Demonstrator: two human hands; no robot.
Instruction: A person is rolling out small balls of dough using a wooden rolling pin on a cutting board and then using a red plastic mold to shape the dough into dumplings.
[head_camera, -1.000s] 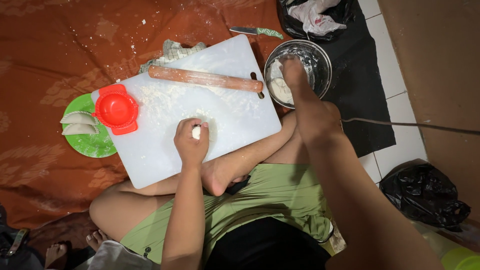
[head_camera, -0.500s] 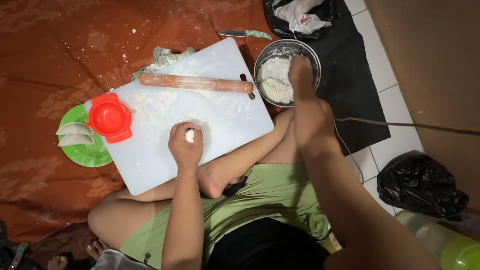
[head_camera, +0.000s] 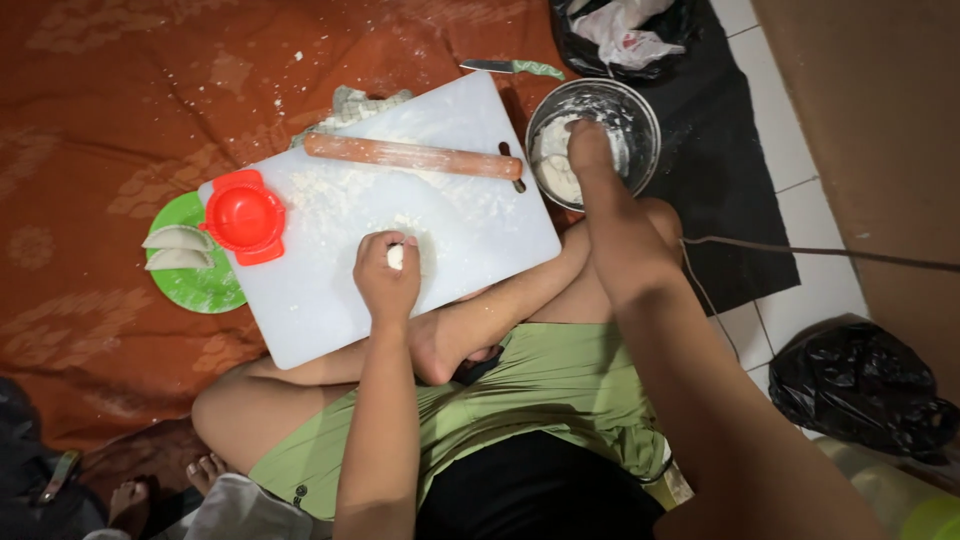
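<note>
Dough (head_camera: 395, 257) sits pinched in my left hand (head_camera: 386, 282) over the white cutting board (head_camera: 470, 240); my right hand (head_camera: 590, 150) digs in the metal bowl (head_camera: 640, 125), grip hidden. Leaning could tip that bowl.

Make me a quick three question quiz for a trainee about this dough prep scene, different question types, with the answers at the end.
1. True or false: the wooden rolling pin lies on the white cutting board.
2. Where is the right hand? A) in the metal bowl B) on the red dumpling press C) on the knife
3. Fill in: the left hand holds a small piece of ____ over the board.

Key:
1. True.
2. A; the fingers are down in the white dough inside the bowl.
3. Dough, white, pinched in the fingers.
</note>
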